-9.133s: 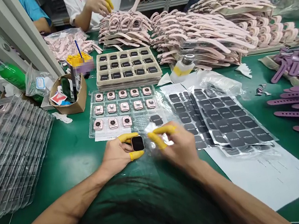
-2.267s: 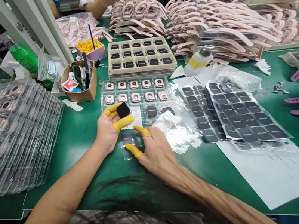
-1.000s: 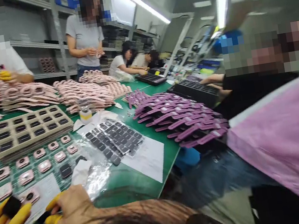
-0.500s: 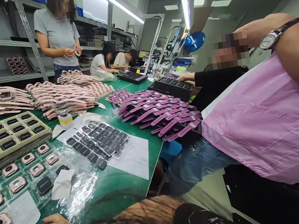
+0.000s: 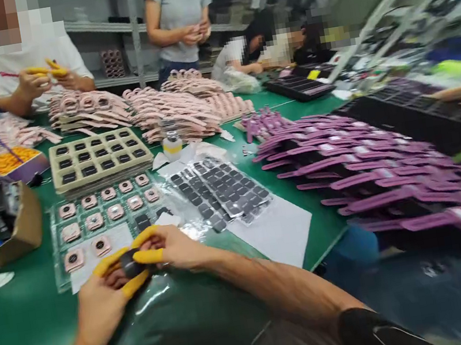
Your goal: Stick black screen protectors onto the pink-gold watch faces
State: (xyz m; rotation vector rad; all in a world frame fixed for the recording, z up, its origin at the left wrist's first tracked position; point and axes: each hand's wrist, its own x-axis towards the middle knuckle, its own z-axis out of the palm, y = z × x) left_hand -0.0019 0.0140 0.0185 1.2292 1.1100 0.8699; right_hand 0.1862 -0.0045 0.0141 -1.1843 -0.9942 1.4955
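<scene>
Yellow finger covers are on the fingertips of both my hands. My left hand (image 5: 99, 307) and my right hand (image 5: 184, 246) meet at the front of the bench, pinching a small dark, rounded watch body (image 5: 130, 265) between them; blur hides its details. Just beyond lies a clear tray (image 5: 57, 252) of pink watch bodies (image 5: 101, 245), some with round sensor backs up. A white paper sheet (image 5: 124, 236) lies over the tray's near part. To the right, sheets of black square stickers (image 5: 233, 189) rest on white paper (image 5: 285, 228).
Behind the tray stands a beige tray (image 5: 104, 178) of dark-faced watches. Pink watch straps (image 5: 177, 111) and purple straps (image 5: 368, 156) are piled further off. At left are a cardboard box (image 5: 24, 228) and a box of orange finger covers (image 5: 10, 161). Co-workers (image 5: 183, 22) work across the bench.
The view has swung left and down. My left hand has come fully into view, and both hands are now together around the dark watch body. My right hand was lower, beside the paper.
</scene>
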